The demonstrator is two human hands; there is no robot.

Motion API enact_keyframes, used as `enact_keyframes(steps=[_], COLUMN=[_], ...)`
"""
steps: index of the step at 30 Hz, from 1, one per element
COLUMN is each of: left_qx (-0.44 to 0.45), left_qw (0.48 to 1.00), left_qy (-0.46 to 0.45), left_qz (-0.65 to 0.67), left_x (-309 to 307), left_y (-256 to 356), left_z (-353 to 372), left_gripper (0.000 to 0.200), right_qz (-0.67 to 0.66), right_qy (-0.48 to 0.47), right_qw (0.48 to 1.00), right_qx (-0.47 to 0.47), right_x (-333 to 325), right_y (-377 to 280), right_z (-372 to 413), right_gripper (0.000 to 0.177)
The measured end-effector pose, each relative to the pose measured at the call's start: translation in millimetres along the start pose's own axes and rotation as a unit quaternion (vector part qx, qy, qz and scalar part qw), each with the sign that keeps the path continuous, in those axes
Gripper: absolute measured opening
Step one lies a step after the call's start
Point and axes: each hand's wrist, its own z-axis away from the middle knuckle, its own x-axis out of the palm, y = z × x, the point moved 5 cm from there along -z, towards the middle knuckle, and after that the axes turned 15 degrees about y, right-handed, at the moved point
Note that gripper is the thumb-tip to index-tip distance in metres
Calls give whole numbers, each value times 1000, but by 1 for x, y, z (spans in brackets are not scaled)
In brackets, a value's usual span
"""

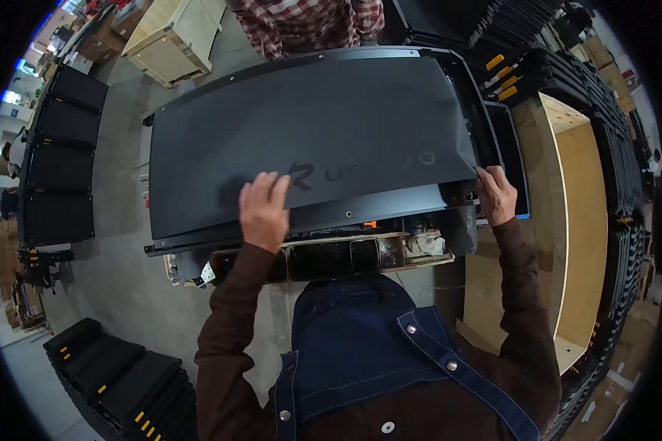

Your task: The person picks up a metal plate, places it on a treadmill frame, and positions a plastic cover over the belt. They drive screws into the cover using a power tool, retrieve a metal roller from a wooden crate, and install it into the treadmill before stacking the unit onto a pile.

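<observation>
A large black sheet (301, 125) with a big R and smaller letters lies over a long dark frame (390, 204) on a bench in front of me. The sheet's near right corner is raised and creased, and my right hand (497, 195) pinches it between thumb and fingers. Over the near part of the sheet, left of the R, is my left hand (265, 209), its fingers stretched out and holding nothing. Under the raised right end some dark parts of the frame show. An orange piece (369, 223) peeks out below the frame's near edge.
A person in a checked shirt (309, 29) stands across the bench. On my right is an open wooden crate (585, 220). Stacks of black panels (118, 375) stand around, and another wooden crate (171, 45) is at the back left. A bench tray (331, 257) runs before me.
</observation>
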Motion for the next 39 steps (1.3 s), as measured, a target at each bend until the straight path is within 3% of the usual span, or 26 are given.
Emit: enact_keyframes(steps=[2,4,5,7,9,11,12,15,18,21,27,30,34,37,39], left_qx=[-24,-94,-154,-279,-423,-426,-431,-471,-497,-482,-432,-465,-439,-435,-326], left_qw=[995,980,964,880,826,850,864,851,840,827,872,847,853,856,914], left_qy=[44,70,100,121,-136,-88,-40,0,16,-1,2,8,-19,-19,-28], left_qz=[-83,-163,-192,-366,-347,-298,-258,-231,-218,-291,-231,-256,-284,-278,-241], left_x=[-14,-50,-76,-88,-81,-69,-66,-60,-59,-54,-57,-56,-55,-62,-83], left_y=[-90,-179,-211,-308,-367,-394,-397,-412,-415,-416,-405,-404,-409,-407,-395], left_z=[27,57,70,130,168,191,195,207,209,203,208,206,204,202,185], left_gripper=[54,55,54,48,39,37,35,36,36,35,36,37,39,38,37], right_qz=[56,21,-12,8,80,151,158,131,121,172,153,176,172,178,236], right_qy=[23,54,54,-17,-7,26,27,35,7,-57,-10,-64,-58,-43,-129], right_qw=[994,982,947,913,912,906,906,886,894,884,889,880,876,886,941], right_qx=[92,178,315,408,403,395,392,444,432,430,431,436,447,426,207], right_x=[7,28,45,65,82,90,91,91,94,99,99,101,104,95,77], right_y=[8,16,21,6,10,20,22,23,22,23,27,28,29,34,26], right_z=[19,39,56,58,68,75,73,75,72,73,75,74,77,73,58], right_gripper=[29,37,44,49,44,34,34,34,35,36,36,37,37,31,26])
